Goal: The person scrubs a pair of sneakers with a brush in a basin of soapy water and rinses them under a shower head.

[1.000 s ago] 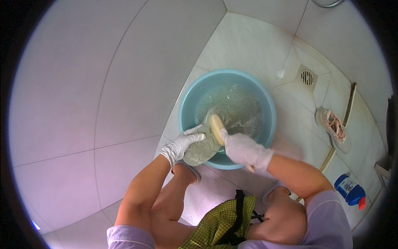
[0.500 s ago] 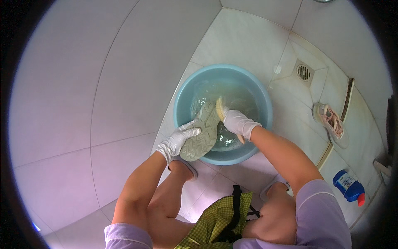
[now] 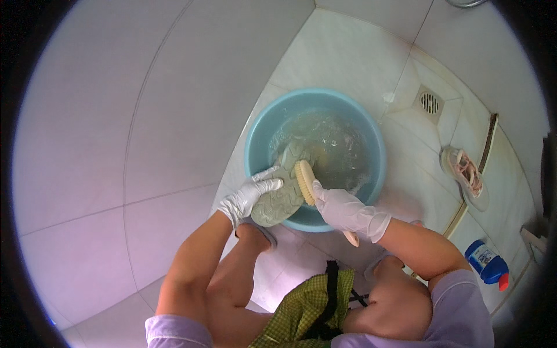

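My left hand (image 3: 249, 197), in a white glove, grips a shoe (image 3: 276, 200) whose grey, zigzag-patterned sole faces up. The shoe slants over the near left rim of a light blue basin (image 3: 253, 123), its far end down at the cloudy water (image 3: 331, 136). In my right hand (image 3: 342, 207), also gloved, is a pale scrub brush (image 3: 306, 182) with cream bristles. The bristles meet the right edge of the sole around its middle. The handle end of the brush sticks out below my right palm. The shoe's upper is hidden underneath.
Right of the basin, another shoe with pink laces (image 3: 467, 177) leans by a low ledge. Nearer me lies a blue bottle with a red cap (image 3: 488, 264). A floor drain (image 3: 429, 103) sits at the far right. A tiled wall (image 3: 168, 145) rises along the left.
My right hand has drawn the brush toward me and rightward, from the sole's far end to its middle. My left hand and the shoe stay nearly in place.
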`<state>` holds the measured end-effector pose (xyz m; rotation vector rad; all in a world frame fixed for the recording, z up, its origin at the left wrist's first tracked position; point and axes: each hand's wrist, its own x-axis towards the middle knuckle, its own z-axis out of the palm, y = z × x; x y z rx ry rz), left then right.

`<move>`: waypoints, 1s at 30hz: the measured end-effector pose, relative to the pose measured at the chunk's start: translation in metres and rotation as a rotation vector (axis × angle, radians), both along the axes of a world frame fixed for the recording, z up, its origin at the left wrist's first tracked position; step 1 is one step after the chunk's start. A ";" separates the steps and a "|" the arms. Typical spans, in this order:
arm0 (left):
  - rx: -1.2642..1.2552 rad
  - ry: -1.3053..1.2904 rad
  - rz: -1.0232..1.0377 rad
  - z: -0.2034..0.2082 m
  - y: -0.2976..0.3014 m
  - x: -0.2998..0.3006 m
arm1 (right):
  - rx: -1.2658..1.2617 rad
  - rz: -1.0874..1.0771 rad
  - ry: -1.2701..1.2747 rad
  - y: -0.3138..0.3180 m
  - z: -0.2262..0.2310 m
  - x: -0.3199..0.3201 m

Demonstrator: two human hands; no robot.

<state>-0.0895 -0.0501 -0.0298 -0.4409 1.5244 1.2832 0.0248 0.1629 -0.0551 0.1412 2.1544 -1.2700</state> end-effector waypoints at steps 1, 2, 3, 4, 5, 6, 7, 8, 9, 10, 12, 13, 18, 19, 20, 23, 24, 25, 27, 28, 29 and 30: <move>0.012 -0.035 0.018 -0.001 -0.003 0.006 | 0.002 -0.031 -0.019 -0.001 -0.005 0.000; 0.037 -0.046 0.025 0.000 0.002 0.003 | 0.026 -0.048 0.080 0.006 -0.014 -0.014; 0.061 -0.056 0.031 0.002 0.007 0.000 | 0.104 -0.034 0.026 0.017 -0.023 -0.025; 0.057 -0.007 -0.003 0.003 0.006 0.001 | 0.172 -0.007 -0.021 0.026 -0.028 -0.040; 0.054 0.041 -0.042 0.001 0.004 0.001 | 0.242 0.023 -0.068 0.037 -0.032 -0.055; 0.055 0.086 -0.093 0.000 0.006 -0.001 | 0.457 0.178 0.120 0.042 -0.059 -0.059; 0.005 0.080 -0.073 -0.002 0.003 0.001 | 0.445 0.052 0.117 0.042 -0.052 -0.059; 0.035 0.065 -0.030 -0.005 0.001 0.002 | 0.440 -0.076 0.121 0.048 -0.038 -0.059; 0.065 0.049 0.013 -0.009 -0.002 0.003 | 0.492 -0.066 0.154 0.052 -0.054 -0.060; 0.096 0.034 0.051 -0.009 0.000 0.000 | 0.419 -0.071 0.111 0.052 -0.052 -0.060; 0.067 0.058 0.003 -0.007 0.004 0.004 | 0.273 -0.081 0.025 0.047 -0.048 -0.057; 0.049 0.074 -0.017 -0.005 0.005 0.003 | 0.214 -0.116 0.151 0.037 -0.043 -0.048; 0.029 0.052 -0.036 -0.014 -0.006 0.002 | 0.224 0.274 0.252 0.011 0.044 -0.021; 0.015 0.068 -0.053 -0.013 -0.002 0.001 | 0.262 0.214 0.287 0.017 0.030 -0.030; 0.030 0.057 -0.067 -0.009 0.005 0.001 | 0.300 0.154 0.323 0.027 0.005 -0.044; 0.035 0.055 -0.089 -0.003 0.009 -0.006 | 0.280 -0.025 0.182 0.047 -0.018 -0.072; 0.025 0.071 -0.093 -0.008 0.005 -0.003 | 0.308 0.053 0.213 0.042 -0.017 -0.059; 0.007 0.091 -0.072 -0.011 -0.004 0.001 | 0.289 0.164 0.238 0.030 -0.003 -0.047; 0.042 0.003 -0.025 -0.008 -0.008 0.003 | 0.259 0.374 0.245 0.009 0.046 -0.013; 0.063 -0.038 -0.016 -0.006 -0.006 0.001 | 0.293 0.359 0.281 0.004 0.042 -0.007; 0.014 0.021 -0.021 -0.010 -0.002 0.003 | 0.292 0.269 0.268 0.007 0.021 -0.014; 0.038 0.027 -0.031 -0.007 0.007 -0.001 | 0.297 0.176 0.274 0.021 -0.001 -0.034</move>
